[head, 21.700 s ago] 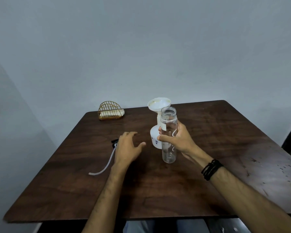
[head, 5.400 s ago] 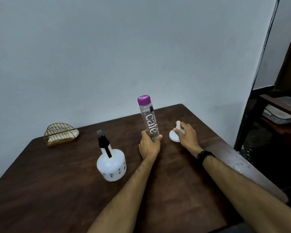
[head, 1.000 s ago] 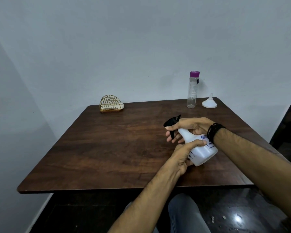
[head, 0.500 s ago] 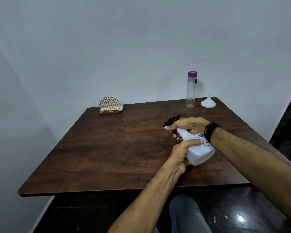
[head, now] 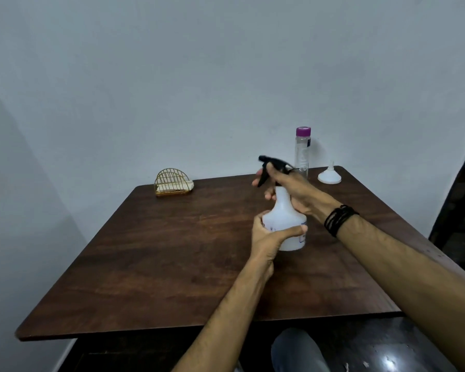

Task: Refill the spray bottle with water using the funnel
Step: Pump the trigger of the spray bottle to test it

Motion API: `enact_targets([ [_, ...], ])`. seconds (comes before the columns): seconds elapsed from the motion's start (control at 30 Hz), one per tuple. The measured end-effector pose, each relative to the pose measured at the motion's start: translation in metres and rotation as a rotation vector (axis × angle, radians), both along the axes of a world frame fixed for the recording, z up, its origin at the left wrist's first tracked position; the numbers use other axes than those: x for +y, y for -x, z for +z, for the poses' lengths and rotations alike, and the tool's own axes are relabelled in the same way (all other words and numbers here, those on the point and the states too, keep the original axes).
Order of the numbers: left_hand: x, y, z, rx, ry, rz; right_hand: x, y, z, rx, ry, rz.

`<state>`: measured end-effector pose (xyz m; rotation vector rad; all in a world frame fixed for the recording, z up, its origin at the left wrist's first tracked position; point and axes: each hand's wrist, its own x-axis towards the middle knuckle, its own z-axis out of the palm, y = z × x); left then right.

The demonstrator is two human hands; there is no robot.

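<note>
Pale blue-grey walls meet behind a dark wooden desk. Near its centre a white spray bottle stands upright. The left hand is clenched around the bottle's round body, thumb across the front. The right hand is closed around the neck, just under the black trigger head, which looks blurred, so how it is turning cannot be told. Far back on the right stand a clear water bottle with a purple cap and, beside it, a white funnel resting mouth down, both well apart from the hands. A gold wire napkin holder sits at the back left. Likely risks: squeezing the soft body too hard could tip it or push water out, and a loosened head could slip from the fingers.
</note>
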<state>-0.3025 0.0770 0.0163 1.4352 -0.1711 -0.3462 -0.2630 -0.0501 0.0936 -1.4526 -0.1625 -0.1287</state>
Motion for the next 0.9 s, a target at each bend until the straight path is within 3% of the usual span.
enact_targets([
  [0.2,0.029,-0.026,0.009,-0.18,0.009,-0.005,-0.021,0.009,0.051,-0.531,-0.433,-0.367],
  [0.3,0.037,-0.034,0.009,-0.241,0.03,-0.05,-0.028,0.016,0.071,-0.561,-0.362,-0.442],
  [0.5,0.021,-0.04,0.053,-0.448,0.07,-0.121,0.0,0.025,0.076,-0.552,-0.197,-0.326],
  [0.6,0.018,-0.045,0.066,-0.53,0.061,-0.112,-0.001,0.028,0.074,-0.719,-0.347,-0.442],
  [0.63,0.019,-0.049,0.066,-0.536,0.052,-0.103,0.001,0.024,0.068,-0.671,-0.359,-0.469],
  [0.73,0.025,-0.054,0.052,-0.458,-0.112,-0.145,0.011,0.013,0.022,-0.296,-0.107,-0.354],
  [0.9,0.024,-0.039,0.027,-0.324,-0.281,-0.273,0.008,0.011,0.0,-0.205,-0.198,-0.337],
])
